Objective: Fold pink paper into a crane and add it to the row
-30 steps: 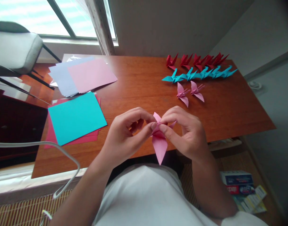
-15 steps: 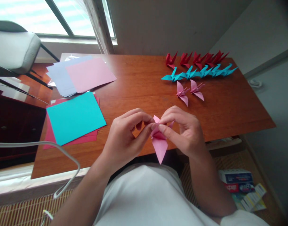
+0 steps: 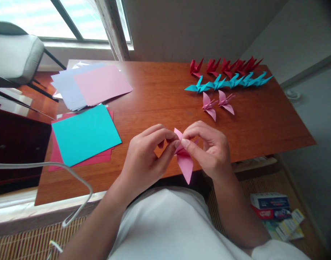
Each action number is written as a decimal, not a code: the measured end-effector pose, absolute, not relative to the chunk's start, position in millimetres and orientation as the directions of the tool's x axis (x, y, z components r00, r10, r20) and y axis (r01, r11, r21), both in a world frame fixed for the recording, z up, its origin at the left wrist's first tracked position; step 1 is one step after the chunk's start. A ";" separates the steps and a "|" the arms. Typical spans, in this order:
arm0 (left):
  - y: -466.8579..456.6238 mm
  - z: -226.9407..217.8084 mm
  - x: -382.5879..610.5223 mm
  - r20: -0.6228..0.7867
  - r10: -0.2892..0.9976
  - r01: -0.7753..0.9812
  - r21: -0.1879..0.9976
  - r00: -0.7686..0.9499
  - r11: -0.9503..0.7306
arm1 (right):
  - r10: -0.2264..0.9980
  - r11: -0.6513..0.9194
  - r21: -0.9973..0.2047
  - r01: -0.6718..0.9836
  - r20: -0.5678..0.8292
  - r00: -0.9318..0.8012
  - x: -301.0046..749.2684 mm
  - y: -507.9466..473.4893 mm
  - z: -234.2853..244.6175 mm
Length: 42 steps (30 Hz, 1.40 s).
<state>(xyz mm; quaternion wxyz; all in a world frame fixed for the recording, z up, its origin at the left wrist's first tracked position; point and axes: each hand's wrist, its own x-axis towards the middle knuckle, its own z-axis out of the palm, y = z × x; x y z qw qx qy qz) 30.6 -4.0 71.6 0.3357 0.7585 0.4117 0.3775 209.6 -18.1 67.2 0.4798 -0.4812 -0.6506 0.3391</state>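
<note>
In closed pinches, my left hand (image 3: 149,153) and right hand (image 3: 210,153) grip the folded pink paper (image 3: 184,157) by its middle, near the table's (image 3: 160,101) front edge. This probably steadies it, leaving the lower flap (image 3: 186,169) free.

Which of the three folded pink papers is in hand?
The near folded pink paper, pinched by the left hand and right hand; the other two rest on the table.

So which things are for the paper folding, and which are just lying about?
Seems part of it:
pink folded paper, pinched by left hand and right hand
red figures, turquoise figures, pink figures
paper sheets

Probably just lying about:
white cable
chair
boxes
</note>
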 end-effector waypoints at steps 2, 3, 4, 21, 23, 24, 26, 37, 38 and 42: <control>-4.9 69.3 30.2 0.312 0.870 0.419 0.781 0.381 -0.463 | 0.956 0.294 -0.908 0.299 0.284 -0.078 209.5 -17.8 66.5; -5.1 68.5 29.9 0.318 0.865 0.438 0.763 0.388 -0.476 | 0.958 0.287 -0.910 0.299 0.276 -0.079 209.7 -17.7 66.3; -5.0 67.9 29.5 0.321 0.860 0.449 0.750 0.397 -0.487 | 0.960 0.280 -0.912 0.299 0.269 -0.078 210.0 -17.6 66.2; -1.9 69.6 16.6 0.305 0.899 0.429 0.799 0.316 -0.422 | 0.996 0.088 -0.975 0.202 0.082 -0.035 221.5 -17.0 66.2; -1.9 69.7 19.5 0.298 0.893 0.409 0.809 0.336 -0.423 | 0.996 0.082 -0.977 0.199 0.072 -0.057 221.9 -17.5 65.4; -2.2 69.7 22.0 0.293 0.889 0.395 0.814 0.352 -0.425 | 0.995 0.086 -0.977 0.197 0.074 -0.066 221.2 -17.6 65.1; -2.7 69.7 27.7 0.283 0.879 0.369 0.826 0.383 -0.427 | 0.993 0.103 -0.976 0.194 0.088 -0.083 219.2 -17.7 64.7; 0.8 67.8 27.7 0.322 0.886 0.421 0.790 0.334 -0.446 | 0.998 0.059 -0.987 0.153 0.063 0.025 230.3 -18.4 71.6; 1.2 67.6 26.5 0.328 0.885 0.417 0.790 0.332 -0.449 | 0.998 0.050 -0.988 0.146 0.054 0.020 231.0 -18.3 72.1; 0.1 66.7 30.5 0.396 0.846 0.408 0.748 0.358 -0.523 | 1.000 -0.024 -0.996 0.090 -0.025 -0.008 227.6 -17.0 68.1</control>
